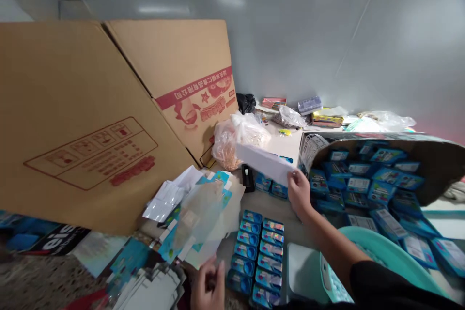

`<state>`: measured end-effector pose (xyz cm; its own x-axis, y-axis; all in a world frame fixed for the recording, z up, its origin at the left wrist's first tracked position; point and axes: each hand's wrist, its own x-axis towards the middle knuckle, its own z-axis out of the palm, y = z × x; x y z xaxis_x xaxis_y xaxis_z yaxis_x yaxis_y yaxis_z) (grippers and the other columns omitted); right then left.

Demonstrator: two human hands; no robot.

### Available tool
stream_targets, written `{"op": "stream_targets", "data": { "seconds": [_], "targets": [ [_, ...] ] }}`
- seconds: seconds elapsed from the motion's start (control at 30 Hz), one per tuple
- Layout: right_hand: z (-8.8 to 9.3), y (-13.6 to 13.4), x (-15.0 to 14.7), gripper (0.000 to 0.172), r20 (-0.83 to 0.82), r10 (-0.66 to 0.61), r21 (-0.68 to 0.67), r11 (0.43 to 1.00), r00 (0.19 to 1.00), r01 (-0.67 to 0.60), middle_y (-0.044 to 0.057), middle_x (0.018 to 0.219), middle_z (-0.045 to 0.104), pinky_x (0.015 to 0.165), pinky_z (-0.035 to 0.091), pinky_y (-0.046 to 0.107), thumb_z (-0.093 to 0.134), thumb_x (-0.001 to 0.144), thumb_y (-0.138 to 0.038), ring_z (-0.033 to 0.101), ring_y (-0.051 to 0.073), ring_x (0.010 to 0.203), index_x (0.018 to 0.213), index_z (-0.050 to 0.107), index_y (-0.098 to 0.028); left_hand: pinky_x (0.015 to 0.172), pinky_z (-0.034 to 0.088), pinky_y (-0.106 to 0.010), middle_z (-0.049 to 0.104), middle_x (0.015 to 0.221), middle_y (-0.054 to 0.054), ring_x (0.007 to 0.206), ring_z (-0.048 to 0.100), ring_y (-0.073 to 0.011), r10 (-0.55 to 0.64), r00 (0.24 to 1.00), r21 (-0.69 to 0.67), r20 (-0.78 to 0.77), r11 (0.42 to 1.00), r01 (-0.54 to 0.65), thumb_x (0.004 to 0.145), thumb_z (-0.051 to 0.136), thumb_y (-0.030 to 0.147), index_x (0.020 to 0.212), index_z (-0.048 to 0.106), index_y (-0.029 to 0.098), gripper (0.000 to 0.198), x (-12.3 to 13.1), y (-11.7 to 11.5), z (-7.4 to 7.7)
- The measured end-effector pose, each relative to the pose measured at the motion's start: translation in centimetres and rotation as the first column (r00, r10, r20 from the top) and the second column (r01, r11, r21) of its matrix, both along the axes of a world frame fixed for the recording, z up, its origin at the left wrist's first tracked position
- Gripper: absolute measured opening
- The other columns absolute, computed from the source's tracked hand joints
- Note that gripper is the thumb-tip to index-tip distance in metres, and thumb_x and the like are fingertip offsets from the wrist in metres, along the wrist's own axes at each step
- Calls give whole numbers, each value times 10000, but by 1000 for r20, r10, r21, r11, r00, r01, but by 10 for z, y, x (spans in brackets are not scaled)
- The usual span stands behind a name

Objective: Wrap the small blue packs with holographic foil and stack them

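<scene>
Cardboard carton point(90, 121): brown, red printed markings.
Small boxes point(254, 256): blue, multicoloured labels.
Plastic basin point(392, 256): turquoise.
Folded box point(267, 163): plain white.
Flattened packaging point(196, 213): blue, white.
Sleeve point(392, 286): black.

Black sheet point(54, 241), lower left: white letters "eis", cut off. Carton point(189, 72): red Chinese print, upside down, not legible; red-framed handling pictograms on the big flap. Blue packs point(363, 174): labels too small.

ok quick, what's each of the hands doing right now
left hand: closed on a blurred sheaf of flat packaging sheets
right hand: closed on the end of a white flat carton
</scene>
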<state>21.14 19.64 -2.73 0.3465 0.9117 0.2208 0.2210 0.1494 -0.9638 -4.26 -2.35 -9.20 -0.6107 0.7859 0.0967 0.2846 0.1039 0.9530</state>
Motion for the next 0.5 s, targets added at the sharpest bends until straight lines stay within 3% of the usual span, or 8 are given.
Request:
{"op": "stream_targets", "data": {
  "seconds": [0.07,0.13,0.17,0.27,0.37,0.43,0.5],
  "targets": [
    [9,-52,-19,280,-375,107,-131,977,921,-167,72,875,694,677,499,330,650,786,-407,628,222,757,945,655,-176,743,581,-333,703,1083,-101,954,697,-249,-12,941,-43,338,999,28,703,756,521,1261,556,243,655,19,25,17],
    [12,-96,-32,306,-603,124,-219,924,788,-313,68,877,697,602,486,304,741,705,-392,628,210,703,913,646,-189,795,576,-380,663,1219,-130,1066,669,-291,-110,817,15,566,992,123,711,682,646,1317,508,243,748,40,43,38],
    [12,-113,-35,317,-634,138,-225,908,761,-352,73,906,696,622,494,301,772,674,-360,637,212,738,909,644,-189,824,567,-392,673,1209,-138,1081,661,-309,-179,784,27,594,979,203,693,693,655,1280,545,216,747,50,49,50],
    [15,-140,-29,477,-614,208,-200,892,762,-405,95,1100,664,717,519,325,806,610,-269,650,224,870,1049,628,-214,931,513,-396,726,1090,-146,1079,654,-327,-323,816,-59,480,916,397,686,756,550,1081,670,136,578,69,56,81],
    [29,-141,-6,620,-484,295,-203,878,824,-433,101,1214,623,810,519,364,811,563,-227,633,247,993,1150,611,-240,947,492,-397,740,1037,-145,1065,654,-330,-385,852,-84,354,894,439,731,722,517,983,698,119,471,76,57,100],
    [43,-138,11,513,-334,438,-219,825,834,-521,86,1119,669,826,505,354,782,608,-219,627,246,1001,1105,655,-217,910,505,-387,746,980,-138,1027,664,-323,-406,859,-93,312,887,453,719,734,501,946,690,120,446,78,57,106],
    [56,-137,24,317,-243,586,-239,736,773,-633,62,954,708,756,495,314,727,694,-229,641,224,903,1006,696,-181,891,511,-367,739,984,-126,1016,666,-298,-447,839,-74,310,869,490,708,755,472,979,661,127,448,82,59,110]
  ]
}}
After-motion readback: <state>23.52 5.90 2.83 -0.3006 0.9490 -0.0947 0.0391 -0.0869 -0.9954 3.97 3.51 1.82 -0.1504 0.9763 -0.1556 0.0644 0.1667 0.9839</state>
